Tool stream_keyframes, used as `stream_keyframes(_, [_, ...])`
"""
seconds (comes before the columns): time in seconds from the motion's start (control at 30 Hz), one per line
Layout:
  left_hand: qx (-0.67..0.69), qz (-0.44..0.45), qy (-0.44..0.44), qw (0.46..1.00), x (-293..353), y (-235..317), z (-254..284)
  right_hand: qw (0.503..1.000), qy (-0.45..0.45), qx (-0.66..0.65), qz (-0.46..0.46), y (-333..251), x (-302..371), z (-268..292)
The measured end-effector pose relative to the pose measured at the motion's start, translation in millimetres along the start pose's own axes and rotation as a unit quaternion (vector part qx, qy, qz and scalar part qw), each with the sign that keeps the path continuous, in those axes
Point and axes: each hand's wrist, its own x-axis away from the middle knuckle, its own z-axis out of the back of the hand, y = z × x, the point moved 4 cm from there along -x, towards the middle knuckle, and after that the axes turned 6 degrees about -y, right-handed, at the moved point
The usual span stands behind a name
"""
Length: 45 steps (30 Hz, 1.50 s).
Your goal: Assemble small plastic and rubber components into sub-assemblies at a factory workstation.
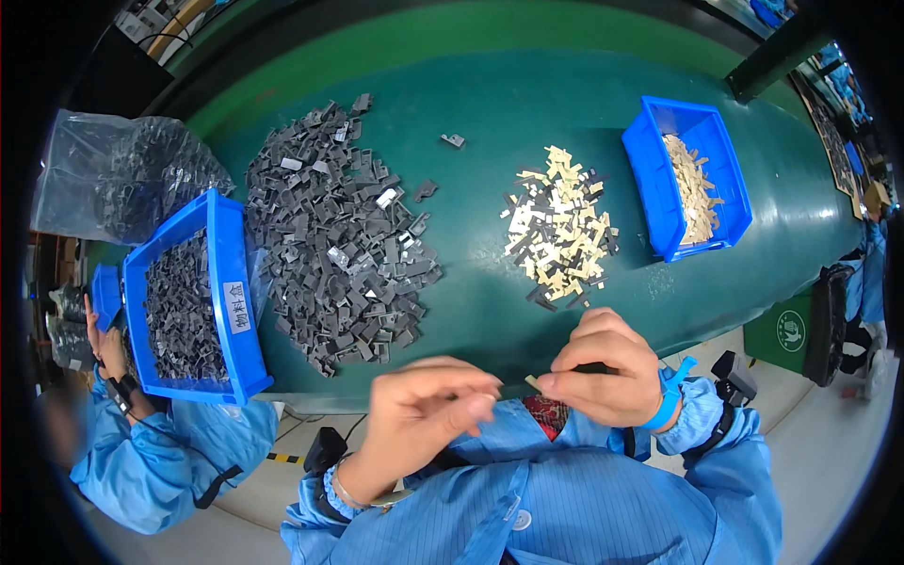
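Both my hands are close together at the table's near edge, above my lap. My right hand pinches a small pale-yellow strip between thumb and fingers, with one end sticking out to the left. Facing it, my left hand has thumb and forefinger brought together; whatever lies between these tips is too small to make out. Just beyond my right hand is a loose pile of small cream and black strips. To the left spreads a large heap of dark grey plastic clips, a few showing shiny faces.
A blue bin of tan strips stands right of the pale pile. At the left, a blue bin holds dark parts beside a clear plastic bag. A single grey clip lies on the green table. A co-worker sits at left.
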Motion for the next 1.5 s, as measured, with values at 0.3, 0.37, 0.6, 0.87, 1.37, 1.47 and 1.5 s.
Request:
stream_keyframes(0.3, [0.291, 0.146, -0.159, 0.932, -1.9, -2.2, -16.4, 0.993, -0.013, -0.107, 0.057, -9.6, -26.4, -5.0])
stream_keyframes(0.37, [0.290, 0.120, -0.138, 0.939, -2.6, -2.2, -14.0, 0.991, -0.024, -0.114, 0.059, -9.8, -29.6, -4.3])
stream_keyframes(0.6, [-0.049, -0.079, 0.041, 0.995, -2.5, 12.3, -9.3, 1.000, -0.003, -0.024, 0.004, -13.2, -42.1, 7.6])
stream_keyframes(0.87, [-0.360, -0.212, 0.078, 0.905, -0.5, 29.5, -18.9, 0.998, -0.042, -0.033, -0.042, -8.7, -40.9, -2.0])
stream_keyframes(1.37, [-0.092, -0.124, 0.053, 0.987, 0.7, 13.0, -8.4, 0.912, 0.034, -0.311, -0.265, 8.4, -29.4, -6.1])
stream_keyframes(1.47, [-0.054, -0.113, 0.057, 0.990, 0.5, 10.5, -8.5, 0.890, 0.028, -0.354, -0.285, 6.2, -28.5, -11.9])
stream_keyframes(1.5, [-0.041, -0.110, 0.071, 0.991, 0.9, 10.2, -7.9, 0.942, 0.021, -0.249, -0.226, -2.1, -34.7, -5.7])
